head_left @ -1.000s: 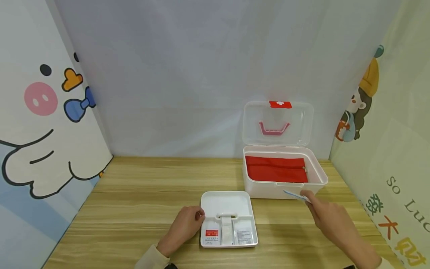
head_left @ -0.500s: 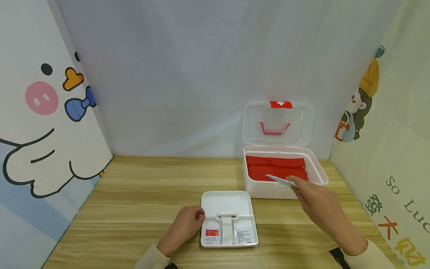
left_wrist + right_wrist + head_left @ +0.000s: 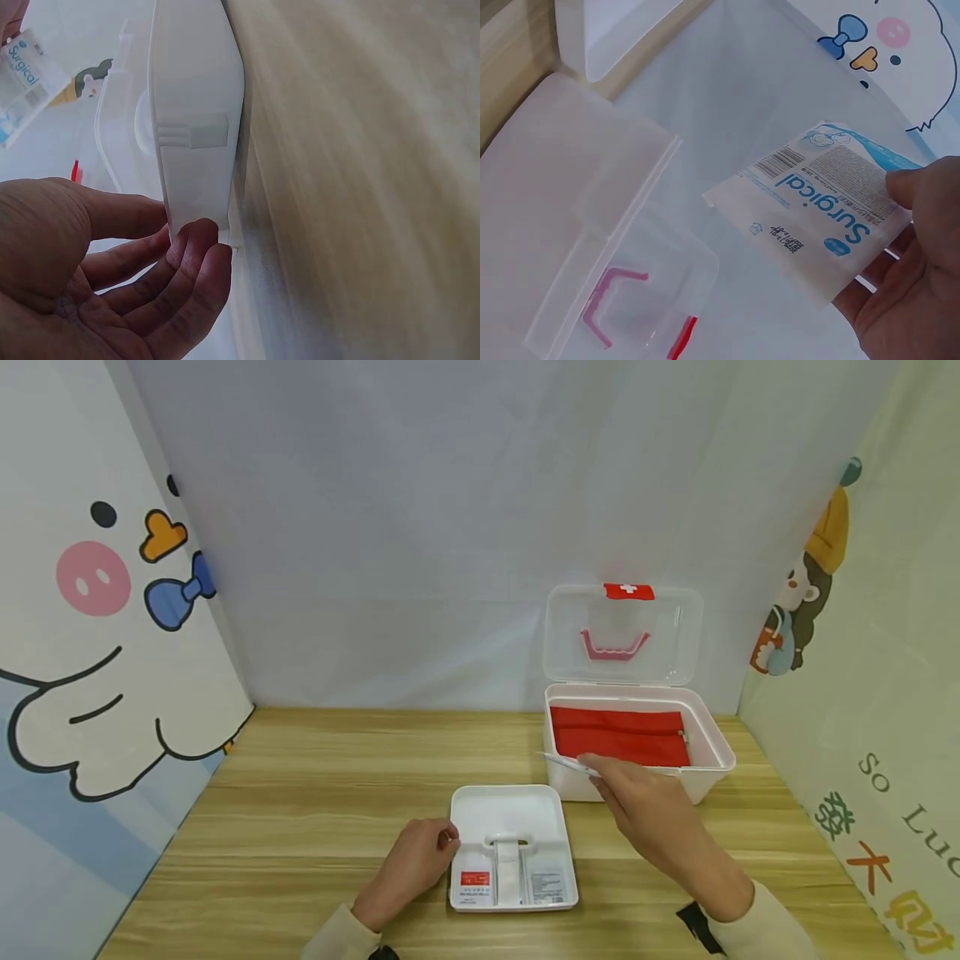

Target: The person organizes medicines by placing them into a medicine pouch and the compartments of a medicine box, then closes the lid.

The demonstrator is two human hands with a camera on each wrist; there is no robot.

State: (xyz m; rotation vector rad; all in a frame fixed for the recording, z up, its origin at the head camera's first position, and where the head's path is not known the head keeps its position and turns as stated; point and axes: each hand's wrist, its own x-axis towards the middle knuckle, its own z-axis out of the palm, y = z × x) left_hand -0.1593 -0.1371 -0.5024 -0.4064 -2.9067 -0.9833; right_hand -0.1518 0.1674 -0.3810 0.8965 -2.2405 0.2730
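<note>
My right hand (image 3: 648, 814) pinches a flat white and blue packet (image 3: 810, 210) by one end, thumb on one face and fingers behind. "Surgical" is printed on it. In the head view the packet shows nearly edge-on, in front of the first aid box (image 3: 720, 760). At the left edge of a white divided tray (image 3: 510, 810), my left hand (image 3: 416, 860) grips the side wall with thumb and curled fingertips, as the left wrist view shows. The tray holds a red-labelled packet (image 3: 475, 889), a white strip (image 3: 508, 872) and a clear printed packet (image 3: 547, 887).
Behind the tray to the right, the box stands with its clear lid (image 3: 622, 635) raised and a red zipped pouch (image 3: 618, 735) inside. The wooden table (image 3: 300, 793) meets a pale curtain (image 3: 375, 527) at the back and printed panels on both sides.
My right hand has moved left with the packet, from the box's front right corner to its front left, near the tray. My left hand stays on the tray's edge.
</note>
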